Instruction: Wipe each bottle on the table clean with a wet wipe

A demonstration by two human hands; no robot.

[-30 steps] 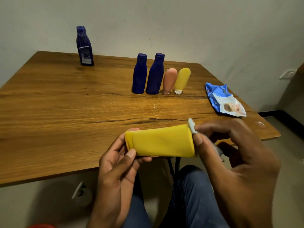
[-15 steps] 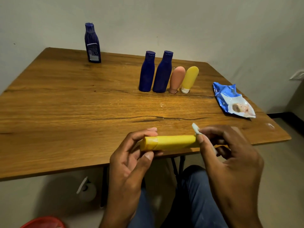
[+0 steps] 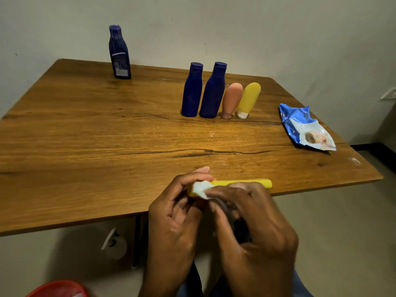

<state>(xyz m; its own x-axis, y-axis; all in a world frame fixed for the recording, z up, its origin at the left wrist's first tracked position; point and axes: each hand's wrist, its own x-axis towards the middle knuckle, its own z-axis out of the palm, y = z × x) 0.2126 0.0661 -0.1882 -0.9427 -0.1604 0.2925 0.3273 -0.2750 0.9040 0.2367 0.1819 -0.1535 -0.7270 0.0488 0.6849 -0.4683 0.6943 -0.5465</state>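
Over the table's near edge my left hand [image 3: 173,213] grips a yellow tube bottle [image 3: 246,182] lying sideways, holding it at its left end. My right hand [image 3: 255,228] pinches a white wet wipe [image 3: 201,189] and presses it on the tube's left part, covering the tube's middle. Upright further back stand two dark blue bottles [image 3: 191,91] [image 3: 213,92], a peach tube [image 3: 231,100] and a second yellow tube [image 3: 248,99], both tubes cap down. A third blue bottle [image 3: 119,53] stands alone at the far left.
The wooden table [image 3: 85,136] runs to a wall behind. A crumpled blue and white wipes packet [image 3: 304,128] lies near the right edge. Below the table sit a white spray bottle [image 3: 113,243] and a red bin [image 3: 57,289] on the floor.
My right hand has slid the wipe leftward along the tube, from its right end to its left part. The tube turned edge-on and both hands drew together.
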